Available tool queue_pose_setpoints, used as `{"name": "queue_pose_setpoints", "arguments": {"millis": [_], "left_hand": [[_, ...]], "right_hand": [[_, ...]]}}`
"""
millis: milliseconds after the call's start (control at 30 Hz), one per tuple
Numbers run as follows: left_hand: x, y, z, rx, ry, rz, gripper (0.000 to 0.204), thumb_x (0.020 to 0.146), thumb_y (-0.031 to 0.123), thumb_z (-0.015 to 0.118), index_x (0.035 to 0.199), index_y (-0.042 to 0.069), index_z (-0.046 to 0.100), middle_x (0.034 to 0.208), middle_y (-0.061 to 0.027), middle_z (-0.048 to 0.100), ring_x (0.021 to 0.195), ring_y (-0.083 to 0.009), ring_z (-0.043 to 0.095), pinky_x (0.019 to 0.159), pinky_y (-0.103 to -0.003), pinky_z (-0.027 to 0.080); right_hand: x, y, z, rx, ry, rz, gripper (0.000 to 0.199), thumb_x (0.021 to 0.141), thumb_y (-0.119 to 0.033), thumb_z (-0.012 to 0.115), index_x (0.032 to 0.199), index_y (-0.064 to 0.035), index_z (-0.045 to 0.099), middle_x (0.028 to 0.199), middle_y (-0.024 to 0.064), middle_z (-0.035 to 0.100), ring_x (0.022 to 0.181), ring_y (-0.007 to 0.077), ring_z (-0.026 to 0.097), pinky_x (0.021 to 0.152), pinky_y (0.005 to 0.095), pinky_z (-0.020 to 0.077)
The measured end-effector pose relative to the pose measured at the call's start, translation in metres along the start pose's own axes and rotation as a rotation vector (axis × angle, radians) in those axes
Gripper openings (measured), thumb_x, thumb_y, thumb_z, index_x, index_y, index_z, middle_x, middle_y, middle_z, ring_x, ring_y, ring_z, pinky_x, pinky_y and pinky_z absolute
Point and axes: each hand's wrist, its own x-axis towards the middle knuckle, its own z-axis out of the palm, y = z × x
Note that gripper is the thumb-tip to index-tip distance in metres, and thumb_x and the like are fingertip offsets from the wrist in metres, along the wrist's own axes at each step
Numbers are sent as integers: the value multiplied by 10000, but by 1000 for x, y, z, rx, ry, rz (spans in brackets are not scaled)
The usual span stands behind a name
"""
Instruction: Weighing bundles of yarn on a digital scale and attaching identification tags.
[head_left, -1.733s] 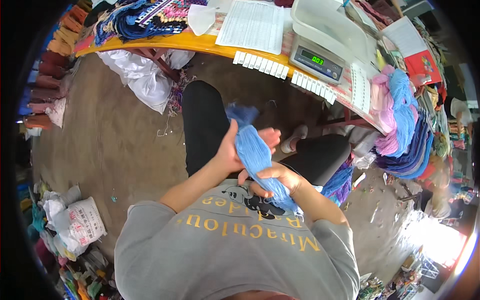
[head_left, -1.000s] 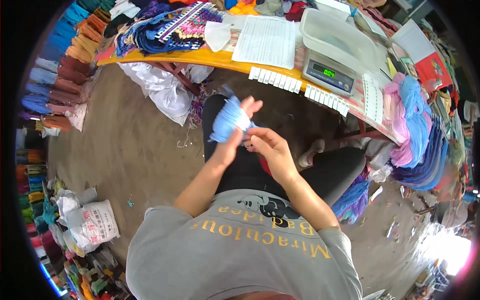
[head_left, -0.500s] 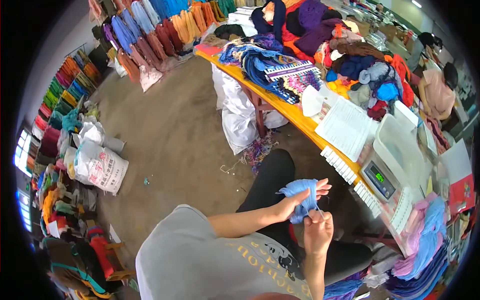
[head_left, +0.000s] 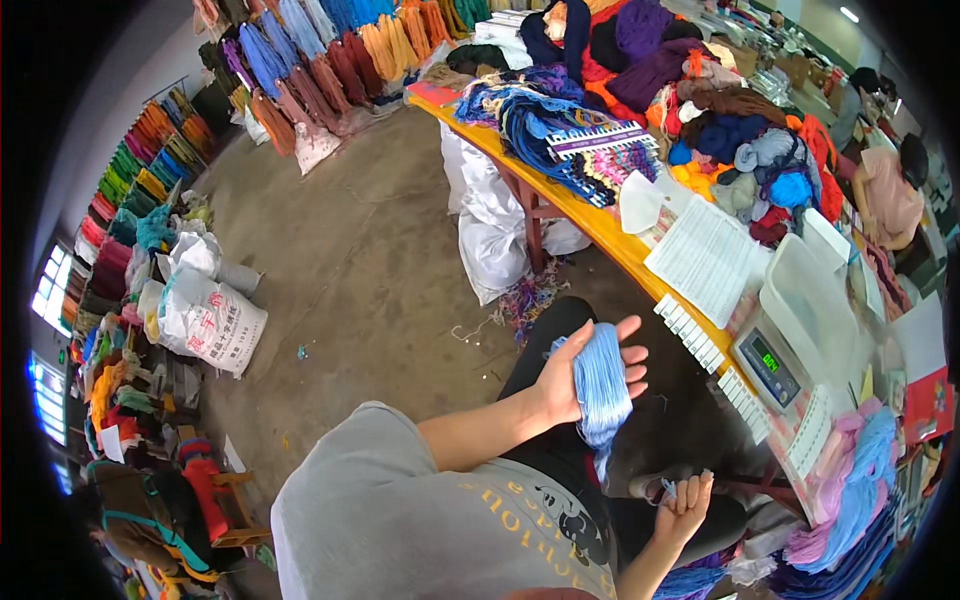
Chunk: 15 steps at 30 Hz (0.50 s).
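A light blue skein of thread (head_left: pixel 602 388) lies across the palm of my left hand (head_left: pixel 562 392), held above my lap. My left thumb rests along one side of it and the fingers stick out, spread, beyond the other. The skein's lower end hangs down past the hand. To the right and lower, my right hand (head_left: pixel 686 510) is closed in a pinch near my knee. A small tuft of light blue thread (head_left: pixel 668 488) shows at its fingertips. Whether a strand links the two hands cannot be made out.
A yellow-edged table (head_left: pixel 592 228) on my right holds a digital scale (head_left: pixel 768 362), a clear plastic tray (head_left: pixel 812 300), printed sheets (head_left: pixel 704 258) and heaped yarn. Pink and blue skeins (head_left: pixel 850 470) hang at its near corner. A white sack (head_left: pixel 212 325) stands left; another person (head_left: pixel 888 195) sits beyond the table.
My right hand has pulled away from the skein, down and to the right. My left hand has turned and its fingers spread, so more of the skein's length shows.
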Motion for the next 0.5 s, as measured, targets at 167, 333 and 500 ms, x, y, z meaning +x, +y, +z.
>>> {"name": "queue_pose_setpoints", "arguments": {"millis": [167,333,500], "left_hand": [[-4,-1,22,-226,-181,-218,737,866,577,421,1398,92,265,1158,-152,555,958,-244,598,939,-415,431],[-13,-8,-13,71,-76,-345,833,839,664,332,1279,-40,405,1079,-236,590,1020,-363,577,972,-450,397],[-34,44,-10,48,6,-47,313,915,331,452,931,46,580,451,46,381,334,-66,307,504,-223,362]], "right_hand": [[1,7,3,-37,27,8,109,955,-139,433,912,-62,498,517,-49,243,422,36,221,370,193,167],[14,10,2,-65,-7,35,102,946,-120,440,930,-50,511,525,-39,266,421,40,236,377,192,187],[11,14,-6,-72,12,73,112,944,-126,449,951,-47,528,533,-39,276,432,43,251,393,194,213]]}}
